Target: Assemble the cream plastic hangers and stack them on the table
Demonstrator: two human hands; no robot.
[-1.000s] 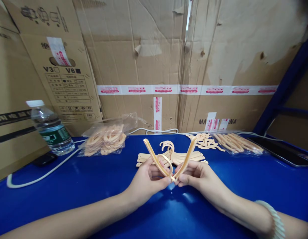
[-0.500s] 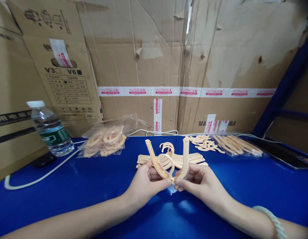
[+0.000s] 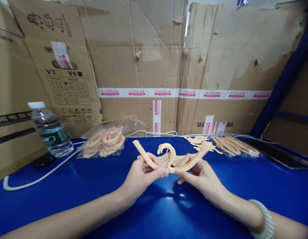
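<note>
Both my hands hold one small peach plastic hanger (image 3: 168,161) above the blue table (image 3: 99,192). My left hand (image 3: 141,174) pinches its left arm and my right hand (image 3: 197,172) pinches its right arm. The two arms spread out wide and low, and the hook stands up in the middle. Right behind my hands lies a flat pile of the same hangers (image 3: 180,157), mostly hidden by my fingers.
A clear bag of peach hooks (image 3: 105,141) lies at the back left, next to a water bottle (image 3: 50,129) and a white cable (image 3: 36,179). More peach parts (image 3: 201,142) and a bag of arms (image 3: 235,144) lie back right. Cardboard boxes wall off the rear; a dark tablet (image 3: 280,152) sits far right.
The hanger's two arms stood up in a narrow V; they now swing outward and down into a wide, nearly flat spread. My hands stayed in about the same spot.
</note>
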